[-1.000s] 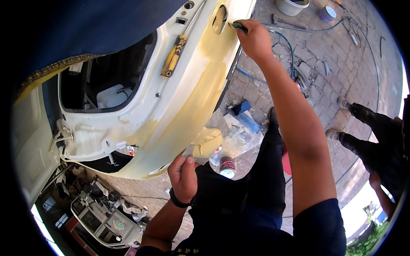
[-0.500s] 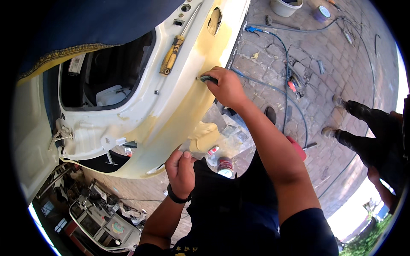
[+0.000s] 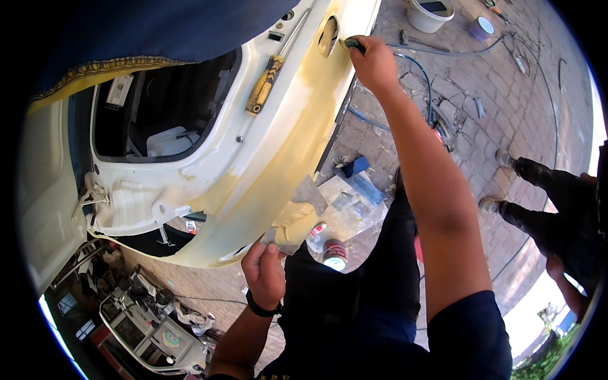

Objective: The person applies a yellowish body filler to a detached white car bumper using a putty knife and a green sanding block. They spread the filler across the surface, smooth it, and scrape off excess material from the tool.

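A white car body panel (image 3: 190,171) fills the upper left, tilted across the view, with a broad band of yellowish filler (image 3: 297,133) smeared along its lower edge and up towards an oval cut-out (image 3: 328,35). A dark blue cloth with a yellow hem (image 3: 126,38) drapes over the top of the panel. Through the large opening a white tank (image 3: 168,140) shows inside, and a pale rectangular label (image 3: 118,90) sits on the dark inner edge at the upper left of that opening; its print is too small to tell. A yellow strap-like piece (image 3: 264,83) lies on the panel above the filler.

The ground is brick paving (image 3: 481,82) littered with hoses and tools. A white bucket (image 3: 429,14) stands at the top, and a small round tin with a pale lid (image 3: 481,26) just right of it. Another person's dark-clothed legs (image 3: 544,196) stand at the right.

The right hand (image 3: 373,62) reaches up to the panel beside the cut-out, fingers closed around a small dark-handled spreader (image 3: 352,44) that touches the filler. The left hand (image 3: 263,269) is low at centre, fingers pinched on a grey flat board (image 3: 297,215) loaded with yellow filler, held just under the panel's edge. Below the board, on a sheet on the ground, stands a round can with a red and white label (image 3: 334,253), a small red-capped tube (image 3: 316,230) beside it
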`<state>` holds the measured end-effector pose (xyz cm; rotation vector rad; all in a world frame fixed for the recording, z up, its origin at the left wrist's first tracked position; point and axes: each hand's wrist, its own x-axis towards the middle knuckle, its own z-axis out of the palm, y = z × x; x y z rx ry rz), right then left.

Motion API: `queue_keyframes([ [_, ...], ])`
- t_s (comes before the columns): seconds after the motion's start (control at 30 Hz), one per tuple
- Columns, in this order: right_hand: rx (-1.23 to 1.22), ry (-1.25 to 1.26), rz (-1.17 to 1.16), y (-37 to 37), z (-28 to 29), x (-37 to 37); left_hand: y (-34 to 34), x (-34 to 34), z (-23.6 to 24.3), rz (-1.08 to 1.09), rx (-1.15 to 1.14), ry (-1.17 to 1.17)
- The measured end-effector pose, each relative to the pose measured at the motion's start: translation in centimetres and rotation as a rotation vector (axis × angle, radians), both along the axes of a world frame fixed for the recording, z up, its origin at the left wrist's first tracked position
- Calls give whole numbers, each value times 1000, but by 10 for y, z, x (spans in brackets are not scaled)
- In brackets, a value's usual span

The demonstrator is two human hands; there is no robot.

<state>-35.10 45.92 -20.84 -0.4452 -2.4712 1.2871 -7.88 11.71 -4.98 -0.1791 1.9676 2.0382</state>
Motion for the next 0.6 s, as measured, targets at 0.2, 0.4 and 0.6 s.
queue_keyframes([
  [0.2, -30, -26, -5, -69, 10, 60, -7, -3, -11, -66, 45, 31],
  [0.4, -377, -77, 316, -88, 30, 130, 20, -14, 20, -64, 50, 43],
  [0.6, -1475, -39, 232, -62, 80, 225, 9, -20, 48, -141, 118, -116],
])
